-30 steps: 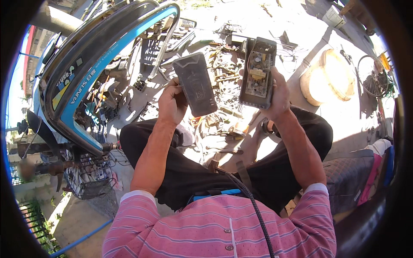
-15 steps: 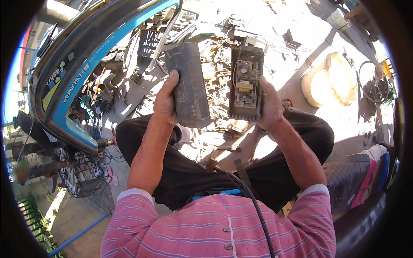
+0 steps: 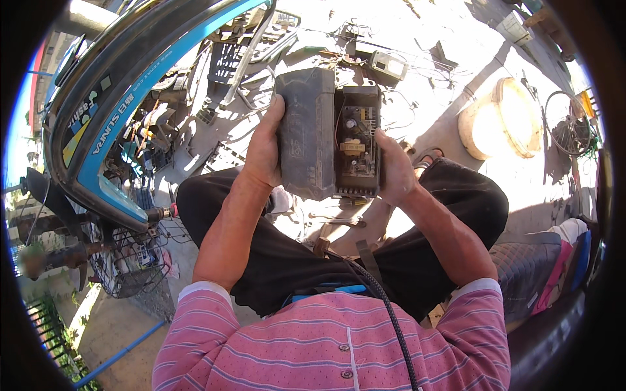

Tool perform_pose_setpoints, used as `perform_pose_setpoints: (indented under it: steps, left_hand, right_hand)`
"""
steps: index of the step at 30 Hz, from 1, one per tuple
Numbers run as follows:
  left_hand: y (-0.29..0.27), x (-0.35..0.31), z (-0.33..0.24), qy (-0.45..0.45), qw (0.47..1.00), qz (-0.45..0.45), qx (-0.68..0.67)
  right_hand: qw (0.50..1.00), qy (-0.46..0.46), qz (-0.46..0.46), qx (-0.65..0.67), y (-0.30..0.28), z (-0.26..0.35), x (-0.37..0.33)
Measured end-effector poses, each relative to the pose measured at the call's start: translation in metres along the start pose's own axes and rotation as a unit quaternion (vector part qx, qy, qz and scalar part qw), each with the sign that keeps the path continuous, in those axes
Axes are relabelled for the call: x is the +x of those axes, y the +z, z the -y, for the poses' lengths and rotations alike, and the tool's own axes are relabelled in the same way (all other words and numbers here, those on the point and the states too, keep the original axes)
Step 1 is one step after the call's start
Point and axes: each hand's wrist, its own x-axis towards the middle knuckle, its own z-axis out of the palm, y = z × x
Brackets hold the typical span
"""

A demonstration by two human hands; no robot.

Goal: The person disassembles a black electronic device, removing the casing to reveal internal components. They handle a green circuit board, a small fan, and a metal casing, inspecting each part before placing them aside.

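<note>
My left hand (image 3: 264,143) grips a black plastic cover (image 3: 303,137) by its left side, thumb along the edge. In my right hand (image 3: 395,168) is the matching open black case (image 3: 358,182), held by its right side. Inside it a circuit board (image 3: 355,130) shows, with a yellow transformer, capacitors and a red wire near the inner edge. The cover's right edge overlaps or meets the case's left side; whether they touch I cannot tell. Both are held up over the gap between my bent knees, and my fingers behind them are hidden.
A blue and black scooter panel (image 3: 117,150) curves along the left, above a wire basket (image 3: 127,260). Scattered metal parts and tools lie on the ground ahead. A round pale tub (image 3: 499,120) stands to the right, near a coiled cable (image 3: 570,127). A quilted pad (image 3: 521,270) lies lower right.
My hands have come together: the cover moved right and the open case moved left and slightly down. The gap between the two pieces has closed up.
</note>
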Motion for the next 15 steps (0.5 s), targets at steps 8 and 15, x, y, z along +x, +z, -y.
perform_pose_setpoints:
  steps: [8, 15]
  left_hand:
    - [-0.017, 0.008, -0.03, 0.24, 0.883, -0.152, 0.373]
    - [-0.017, 0.012, -0.024, 0.159, 0.658, -0.245, 0.695]
  right_hand:
    - [0.999, 0.008, -0.016, -0.028, -0.004, -0.002, -0.001]
    - [0.997, 0.032, -0.023, -0.062, -0.004, -0.009, -0.004]
